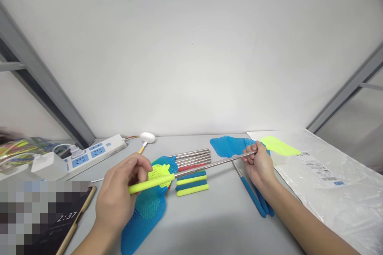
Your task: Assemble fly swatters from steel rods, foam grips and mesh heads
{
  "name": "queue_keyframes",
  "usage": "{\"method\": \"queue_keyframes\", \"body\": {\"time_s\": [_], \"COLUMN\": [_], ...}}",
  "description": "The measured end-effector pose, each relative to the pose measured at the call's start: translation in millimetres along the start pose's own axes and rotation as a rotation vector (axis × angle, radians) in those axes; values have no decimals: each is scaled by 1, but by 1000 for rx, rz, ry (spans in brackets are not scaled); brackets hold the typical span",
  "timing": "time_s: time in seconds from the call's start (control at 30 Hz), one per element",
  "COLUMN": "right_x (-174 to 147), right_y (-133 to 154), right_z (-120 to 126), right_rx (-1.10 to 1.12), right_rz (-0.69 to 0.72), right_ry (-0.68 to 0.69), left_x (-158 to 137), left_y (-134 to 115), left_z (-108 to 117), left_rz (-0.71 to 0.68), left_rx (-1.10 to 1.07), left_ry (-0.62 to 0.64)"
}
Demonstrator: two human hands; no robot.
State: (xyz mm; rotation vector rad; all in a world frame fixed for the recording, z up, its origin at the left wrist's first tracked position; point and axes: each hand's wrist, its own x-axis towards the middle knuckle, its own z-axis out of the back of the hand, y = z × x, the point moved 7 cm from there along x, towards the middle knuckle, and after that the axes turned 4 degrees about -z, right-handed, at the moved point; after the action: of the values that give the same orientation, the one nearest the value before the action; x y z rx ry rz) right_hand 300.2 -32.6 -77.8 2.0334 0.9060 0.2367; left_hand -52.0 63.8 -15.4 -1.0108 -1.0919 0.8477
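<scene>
My left fingers, loosely bent, hold the yellow handle; my right fingers pinch the far end of the metal rod — presumably to steady it — at lower centre, above the table.

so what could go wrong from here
The left hand holds the yellow handle and the right hand grips the rod near its far end; if either slips, the piece might drop.
In this view the rod passes just over a row of handles, so lowering it could knock them out of line.
The left forearm appears close to the phone and might bump it.
</scene>
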Motion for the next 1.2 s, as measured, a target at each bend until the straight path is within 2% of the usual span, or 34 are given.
{"method": "queue_keyframes", "body": {"time_s": [0.07, 0.2, 0.27, 0.47, 0.67, 0.8, 0.87, 1.0, 1.07, 1.13, 1.2], "right_x": [-10, -36, -47, -68, -92, -104, -107, -103, -97, -89, -80], "right_y": [-8, -32, -41, -47, -62, -70, -70, -63, -57, -48, -39], "right_z": [-5, -19, -25, -32, -43, -46, -48, -52, -54, -55, -55], "right_rx": [-11, -58, -77, -111, -237, -278, -273, -313, -354, -380, -353], "right_rz": [-24, -121, -148, -166, -230, -220, -195, -172, -155, -113, -89], "right_ry": [12, 89, 131, 143, 220, 322, 385, 484, 517, 529, 522], "left_x": [-6, -25, -34, -38, -47, -53, -55, -68, -74, -76, -73], "left_y": [-1, -3, -3, 5, 7, 10, 10, 6, 5, 5, 7], "left_z": [-5, -38, -49, -50, -70, -78, -84, -106, -112, -112, -108], "left_rz": [-18, -15, -8, -3, -34, -45, -62, -105, -93, -63, -30], "left_rx": [18, 103, 124, 116, 131, 162, 223, 343, 363, 373, 376], "left_ry": [-10, 190, 240, 177, 323, 355, 427, 737, 849, 862, 808]}}
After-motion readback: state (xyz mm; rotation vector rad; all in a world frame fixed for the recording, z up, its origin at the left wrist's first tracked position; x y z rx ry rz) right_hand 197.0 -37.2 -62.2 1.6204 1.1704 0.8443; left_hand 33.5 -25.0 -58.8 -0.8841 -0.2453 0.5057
